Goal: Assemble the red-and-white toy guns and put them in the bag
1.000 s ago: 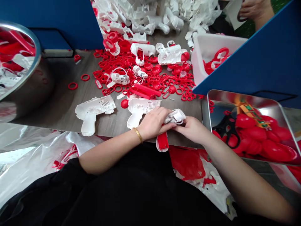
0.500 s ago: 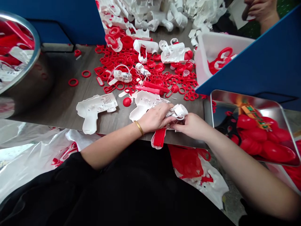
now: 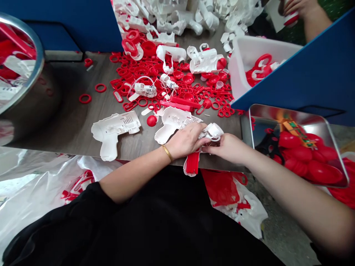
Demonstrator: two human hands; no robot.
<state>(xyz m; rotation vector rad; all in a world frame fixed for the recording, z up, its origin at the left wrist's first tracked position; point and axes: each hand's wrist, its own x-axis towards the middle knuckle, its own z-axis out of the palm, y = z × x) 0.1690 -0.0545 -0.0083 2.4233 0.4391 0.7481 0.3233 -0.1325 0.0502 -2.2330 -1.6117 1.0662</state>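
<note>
Near the front edge of the table, my left hand (image 3: 187, 139) is closed over a toy gun body, whose red and white grip (image 3: 192, 164) sticks out below my fingers. A white round barrel piece (image 3: 213, 131) shows at its right end. My right hand (image 3: 229, 147) pinches that same end from the right, and the fingertips are partly hidden. Just behind my left hand lies a white gun shell half (image 3: 166, 127). Another white gun shell half (image 3: 113, 131) rests farther left, and a small red ball (image 3: 151, 120) sits between them.
Small red rings and parts (image 3: 155, 74) pile up at the back. A metal pot (image 3: 41, 74) stands left. On the right are a white bin (image 3: 238, 70), a blue divider (image 3: 313, 70) and a metal tray (image 3: 252, 129) holding red pieces. Another person's hand (image 3: 302, 7) is at top right.
My hands keep the same hold on the toy gun, with hardly any movement. The view has shifted slightly. At the top right, the other person's hand now shows a red and white piece.
</note>
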